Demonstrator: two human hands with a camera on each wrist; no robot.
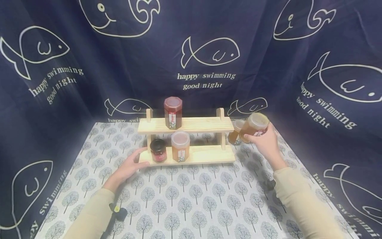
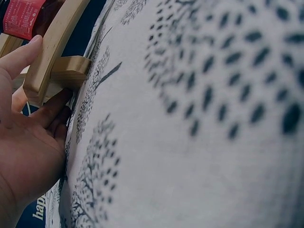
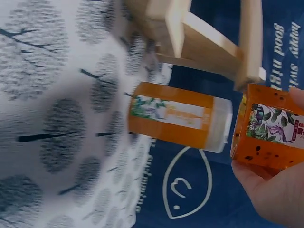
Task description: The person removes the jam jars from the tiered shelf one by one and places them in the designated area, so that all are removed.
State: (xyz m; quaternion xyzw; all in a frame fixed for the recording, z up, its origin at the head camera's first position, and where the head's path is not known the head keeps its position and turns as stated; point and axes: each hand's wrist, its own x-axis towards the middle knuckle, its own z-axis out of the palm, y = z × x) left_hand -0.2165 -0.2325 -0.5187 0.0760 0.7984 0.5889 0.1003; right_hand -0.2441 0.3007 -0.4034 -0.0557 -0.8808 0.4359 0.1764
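Note:
My right hand (image 1: 266, 142) grips an amber jar (image 1: 248, 128) with a pale lid, raised beside the right end of a two-tier wooden shelf (image 1: 203, 124). Dark specks and a flowered label show on this jar in the right wrist view. Another amber jar (image 3: 166, 116) with a white lid stands on the cloth just past it. At the shelf's left end, my left hand (image 1: 129, 166) holds the lower board, thumb along the front edge and fingers behind and below. Close to that hand sits a small red jar (image 1: 159, 154) with a black lid.
A tall dark-red jar (image 1: 173, 114) stands on the upper board, left of middle. Below it, an amber jar (image 1: 180, 149) with a pale lid is on the lower board. Tree-patterned cloth (image 1: 185, 196) covers the table, and a navy fish-print curtain (image 1: 206, 96) hangs around it.

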